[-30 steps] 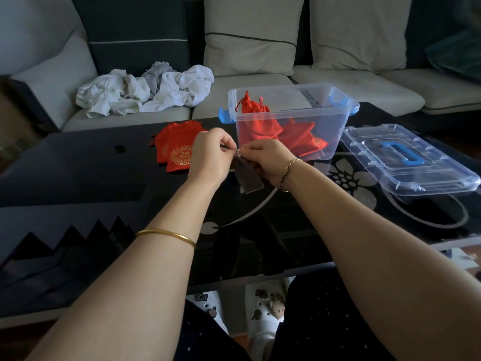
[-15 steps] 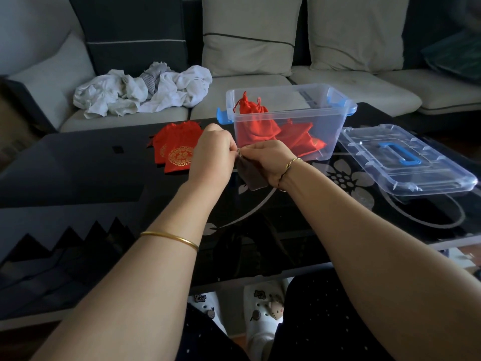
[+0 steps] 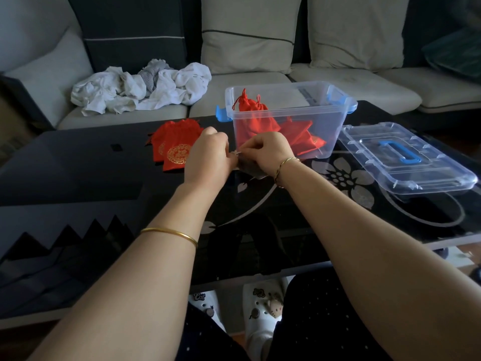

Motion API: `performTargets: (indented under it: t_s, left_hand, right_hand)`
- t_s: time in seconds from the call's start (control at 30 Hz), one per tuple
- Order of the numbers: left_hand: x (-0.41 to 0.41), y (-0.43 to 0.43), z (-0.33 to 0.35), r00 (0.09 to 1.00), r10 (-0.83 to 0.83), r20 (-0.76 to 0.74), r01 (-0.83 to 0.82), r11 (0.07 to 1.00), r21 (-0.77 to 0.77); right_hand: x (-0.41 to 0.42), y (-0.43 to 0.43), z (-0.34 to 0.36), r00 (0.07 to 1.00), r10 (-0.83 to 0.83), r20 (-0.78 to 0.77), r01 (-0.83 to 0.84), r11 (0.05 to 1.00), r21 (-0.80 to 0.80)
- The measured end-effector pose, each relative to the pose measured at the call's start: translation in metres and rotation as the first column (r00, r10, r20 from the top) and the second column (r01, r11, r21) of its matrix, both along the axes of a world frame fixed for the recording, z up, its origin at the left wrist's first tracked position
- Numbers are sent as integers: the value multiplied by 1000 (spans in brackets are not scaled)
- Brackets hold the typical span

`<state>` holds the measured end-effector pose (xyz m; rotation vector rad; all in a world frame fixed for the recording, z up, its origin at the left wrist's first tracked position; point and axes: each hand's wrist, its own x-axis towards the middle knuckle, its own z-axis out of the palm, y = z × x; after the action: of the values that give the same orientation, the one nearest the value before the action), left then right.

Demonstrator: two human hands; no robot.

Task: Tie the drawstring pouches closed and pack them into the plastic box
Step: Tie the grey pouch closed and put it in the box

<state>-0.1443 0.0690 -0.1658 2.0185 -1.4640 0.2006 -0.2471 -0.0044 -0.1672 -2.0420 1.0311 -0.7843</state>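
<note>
The left hand (image 3: 208, 155) and right hand (image 3: 268, 152) meet over the glass table (image 3: 78, 178), a small pouch (image 3: 251, 169) between them. Left of the left hand lies a stack of pouches (image 3: 174, 147). Just behind the right hand stands the plastic box (image 3: 335, 126), tied pouches (image 3: 260, 118) in it. The lid (image 3: 406, 157) lies to its right.

Both hands hide most of the dark pouch (image 3: 251, 169).

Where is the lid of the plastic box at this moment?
In the head view the lid lies flat on the black table at the right side, just right of the open plastic box.
</note>
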Motion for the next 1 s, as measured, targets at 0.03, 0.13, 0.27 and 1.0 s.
performTargets:
  t_s: [0.03, 0.13, 0.27, 1.0]
  left_hand:
    - [2, 0, -1, 1000, -2, -9, 2, 1000, -5]
    - [4, 0, -2, 1000, -10, -11, 10, 1000, -27]
    - [5, -2, -2, 996, -49, -68, 45, 997, -60]
    - [6, -24, 18, 769, -90, -632, -67, 973, -221]
  right_hand:
    - [-1, -1, 1, 1000, -19, -24, 18, 999, -38]
    - [-1, 1, 1, 996, -53, -72, 46, 994, -101]
    - [-5, 1, 4, 996, -74, -49, 69, 992, -103]
    - [-26, -12, 31, 976, -144, -162, 78, 932, -355]
